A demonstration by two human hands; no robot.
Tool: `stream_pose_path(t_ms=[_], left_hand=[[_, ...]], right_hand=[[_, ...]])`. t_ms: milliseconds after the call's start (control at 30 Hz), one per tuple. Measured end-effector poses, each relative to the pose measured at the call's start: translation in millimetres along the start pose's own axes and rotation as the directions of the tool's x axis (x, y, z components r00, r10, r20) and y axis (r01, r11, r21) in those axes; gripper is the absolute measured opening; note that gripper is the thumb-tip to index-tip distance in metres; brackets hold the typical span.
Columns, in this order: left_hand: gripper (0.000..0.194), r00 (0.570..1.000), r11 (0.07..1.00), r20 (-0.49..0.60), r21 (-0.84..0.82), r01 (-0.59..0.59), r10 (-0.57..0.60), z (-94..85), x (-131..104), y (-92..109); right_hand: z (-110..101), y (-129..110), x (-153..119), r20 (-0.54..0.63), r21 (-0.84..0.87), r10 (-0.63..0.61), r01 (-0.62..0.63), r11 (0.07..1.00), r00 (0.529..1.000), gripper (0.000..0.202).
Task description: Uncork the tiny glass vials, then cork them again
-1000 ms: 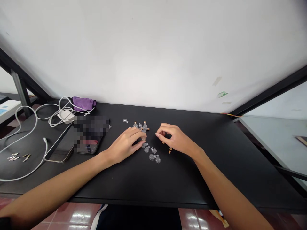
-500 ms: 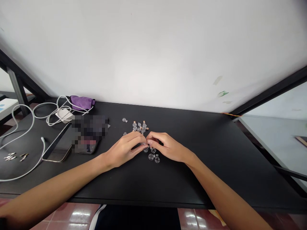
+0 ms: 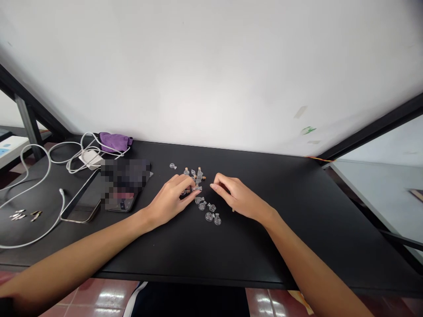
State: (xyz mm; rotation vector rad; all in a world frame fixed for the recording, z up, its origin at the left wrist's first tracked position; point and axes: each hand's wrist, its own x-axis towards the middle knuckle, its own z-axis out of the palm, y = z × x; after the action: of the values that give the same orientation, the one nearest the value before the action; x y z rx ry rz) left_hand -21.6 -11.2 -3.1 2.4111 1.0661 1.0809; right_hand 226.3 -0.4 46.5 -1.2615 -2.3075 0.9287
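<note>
Several tiny clear glass bottles [image 3: 209, 211] lie loose on the black table [image 3: 297, 229] between my hands. More of them, some with cork stoppers, stand in a cluster [image 3: 195, 172] just beyond my fingers, and a single one [image 3: 172, 166] lies further left. My left hand [image 3: 172, 197] pinches one small corked bottle [image 3: 196, 188] between thumb and fingertips, low over the table. My right hand [image 3: 237, 197] rests on the table a little to the right, fingers loosely bent, with nothing visible in them. A small cork piece [image 3: 233, 210] peeks out beside its palm.
A dark tablet [image 3: 79, 207] and a blurred object [image 3: 124, 180] lie left of my left hand. White cables [image 3: 49, 176], a white charger [image 3: 90, 158] and a purple cloth [image 3: 115, 141] sit at the back left. Small metal pieces [image 3: 23, 215] lie far left. A white wall stands behind the table.
My hands came together over the bottles half a second ago and have since parted. The right hand drew back to the right; the left keeps the small corked bottle.
</note>
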Motion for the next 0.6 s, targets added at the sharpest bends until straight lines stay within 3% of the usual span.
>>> stream_pose_path(t_ms=[267, 600], left_hand=[[0.003, 0.988, 0.991, 0.151, 0.131, 0.021, -0.041, -3.1, 4, 6], [0.011, 0.965, 0.991, 0.261, 0.127, -0.029, -0.005, -0.7, -1, 5]], right_hand=[[-22, 24, -1, -0.106, -0.156, 0.042, -0.058, 0.986, 0.993, 0.038], [-21, 40, 0, 0.064, -0.168, 0.113, -0.101, 0.981, 0.991, 0.036]])
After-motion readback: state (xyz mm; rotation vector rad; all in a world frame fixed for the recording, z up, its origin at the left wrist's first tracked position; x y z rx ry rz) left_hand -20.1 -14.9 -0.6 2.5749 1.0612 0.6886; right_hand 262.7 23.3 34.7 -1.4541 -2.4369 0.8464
